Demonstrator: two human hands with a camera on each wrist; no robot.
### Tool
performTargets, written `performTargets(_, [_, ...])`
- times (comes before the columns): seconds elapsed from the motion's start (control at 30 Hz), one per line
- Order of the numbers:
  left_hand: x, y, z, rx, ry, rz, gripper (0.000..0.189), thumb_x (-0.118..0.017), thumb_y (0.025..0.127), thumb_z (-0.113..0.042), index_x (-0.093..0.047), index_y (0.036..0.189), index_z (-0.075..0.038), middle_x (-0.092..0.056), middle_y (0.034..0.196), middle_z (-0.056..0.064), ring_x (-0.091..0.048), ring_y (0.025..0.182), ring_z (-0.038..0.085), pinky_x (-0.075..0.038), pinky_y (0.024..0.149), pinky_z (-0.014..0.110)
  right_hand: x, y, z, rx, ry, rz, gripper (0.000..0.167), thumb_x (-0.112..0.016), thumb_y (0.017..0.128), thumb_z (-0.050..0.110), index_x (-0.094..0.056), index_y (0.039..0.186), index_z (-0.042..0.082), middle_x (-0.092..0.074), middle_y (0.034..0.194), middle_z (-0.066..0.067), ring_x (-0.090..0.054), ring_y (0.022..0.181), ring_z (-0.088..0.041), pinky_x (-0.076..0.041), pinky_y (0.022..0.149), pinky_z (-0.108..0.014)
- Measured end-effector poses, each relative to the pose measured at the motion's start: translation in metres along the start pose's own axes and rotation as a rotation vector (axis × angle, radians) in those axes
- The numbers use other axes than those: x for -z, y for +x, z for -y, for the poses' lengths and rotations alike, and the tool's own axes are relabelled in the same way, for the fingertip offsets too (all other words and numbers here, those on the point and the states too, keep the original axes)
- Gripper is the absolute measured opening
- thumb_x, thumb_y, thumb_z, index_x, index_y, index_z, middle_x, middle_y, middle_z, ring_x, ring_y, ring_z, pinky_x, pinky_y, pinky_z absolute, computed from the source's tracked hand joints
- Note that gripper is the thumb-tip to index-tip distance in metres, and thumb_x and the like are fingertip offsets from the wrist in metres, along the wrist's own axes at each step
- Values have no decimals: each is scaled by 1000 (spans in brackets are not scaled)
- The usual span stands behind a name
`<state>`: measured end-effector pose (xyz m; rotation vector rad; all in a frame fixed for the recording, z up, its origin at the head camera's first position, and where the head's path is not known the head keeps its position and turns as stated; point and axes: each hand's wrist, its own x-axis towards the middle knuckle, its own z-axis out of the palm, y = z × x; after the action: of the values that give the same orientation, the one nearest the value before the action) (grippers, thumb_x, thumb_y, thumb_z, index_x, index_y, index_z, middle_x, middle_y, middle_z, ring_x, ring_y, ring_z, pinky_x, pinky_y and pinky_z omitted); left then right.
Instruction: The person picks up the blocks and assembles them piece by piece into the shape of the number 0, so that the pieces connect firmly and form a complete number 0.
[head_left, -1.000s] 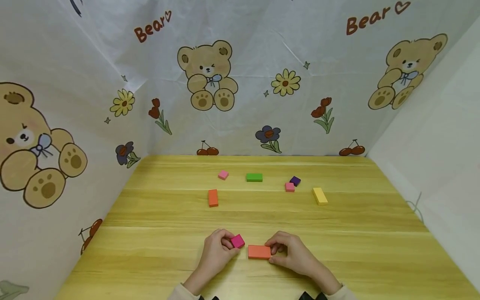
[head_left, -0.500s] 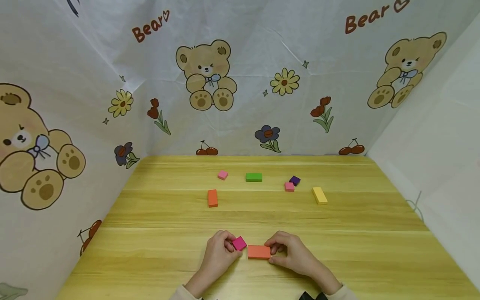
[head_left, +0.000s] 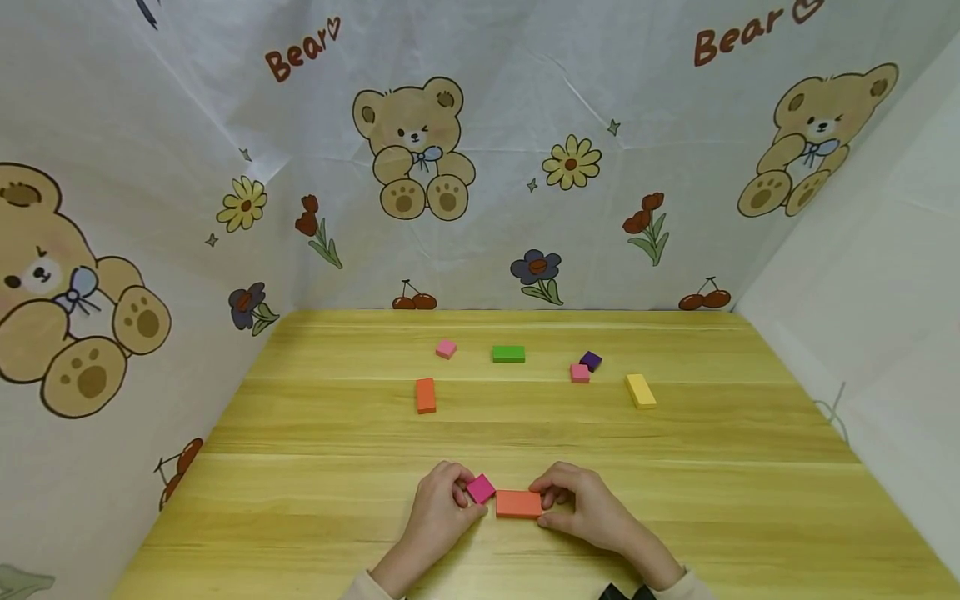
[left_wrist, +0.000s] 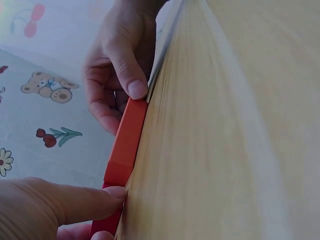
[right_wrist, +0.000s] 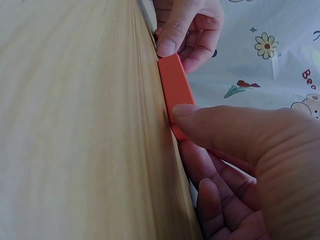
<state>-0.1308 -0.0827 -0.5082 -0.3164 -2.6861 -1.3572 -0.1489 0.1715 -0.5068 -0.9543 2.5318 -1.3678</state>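
My left hand [head_left: 441, 508] pinches a small magenta block [head_left: 481, 489] between thumb and fingers, low over the table. The block is turned cornerwise, its right corner right at the left end of an orange rectangular block [head_left: 518, 504]. That orange block lies flat, and my right hand [head_left: 581, 504] holds its right end between thumb and fingers. In the left wrist view the thumb covers part of the magenta block [left_wrist: 107, 225], close below the orange block [left_wrist: 125, 142]. The right wrist view shows the right thumb pressed on the side of the orange block [right_wrist: 176, 82].
Farther back on the wooden table [head_left: 337, 483] lie another orange block [head_left: 426, 396], a pink block [head_left: 446, 349], a green block [head_left: 508, 354] and a yellow block [head_left: 641, 391]. A second pink block [head_left: 580, 373] sits against a purple block [head_left: 591, 361]. A bear-print cloth [head_left: 480, 233] hangs behind.
My left hand has moved slightly right with the magenta block, closing the gap to the orange block. The right hand and the orange block have stayed in place.
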Motion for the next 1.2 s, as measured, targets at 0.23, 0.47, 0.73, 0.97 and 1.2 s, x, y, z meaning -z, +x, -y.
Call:
performTargets(0.23, [0, 0, 0, 3, -6, 5, 34, -88, 64, -2, -66, 89, -4, -54, 76, -3, -48, 62, 0, -43, 60, 17, 0, 0, 1, -4, -2, -2, 32, -82, 78, 12, -69, 107, 14, -64, 93, 6, -62, 81, -8, -56, 72, -23])
performTargets(0.47, [0, 0, 1, 3, -14, 6, 34, -88, 64, -2, -66, 89, -4, -55, 77, -3, -48, 62, 0, -43, 59, 17, 5, -1, -2, -8, 34, 36, 41, -82, 78, 19, -67, 115, 10, -65, 96, 5, -64, 84, -12, -54, 75, -24])
performTargets(0.73, [-1, 0, 2, 4, -10, 23, 33, -88, 65, -3, -66, 90, -4, -53, 77, -4, -47, 63, 0, -41, 60, 18, 15, -4, -9, -29, 203, 72, 50, -81, 79, 18, -62, 121, 1, -66, 102, -13, -63, 89, -25, -55, 77, -26])
performTargets(0.97, [-1, 0, 1, 9, -16, 21, 34, -88, 65, -3, -66, 90, -5, -55, 79, -3, -47, 63, 1, -41, 60, 18, 22, 0, -13, -112, 203, -57, 43, -78, 82, 12, -63, 119, -4, -65, 100, -18, -64, 86, -21, -55, 71, -24])
performTargets(1.2, [-1, 0, 1, 13, -26, 24, 34, -88, 65, -3, -65, 90, -6, -55, 78, -3, -47, 63, 0, -42, 60, 17, 41, 21, -17, -268, -35, -331, 38, -75, 84, 6, -64, 119, -4, -67, 106, -17, -66, 91, -23, -54, 74, -23])
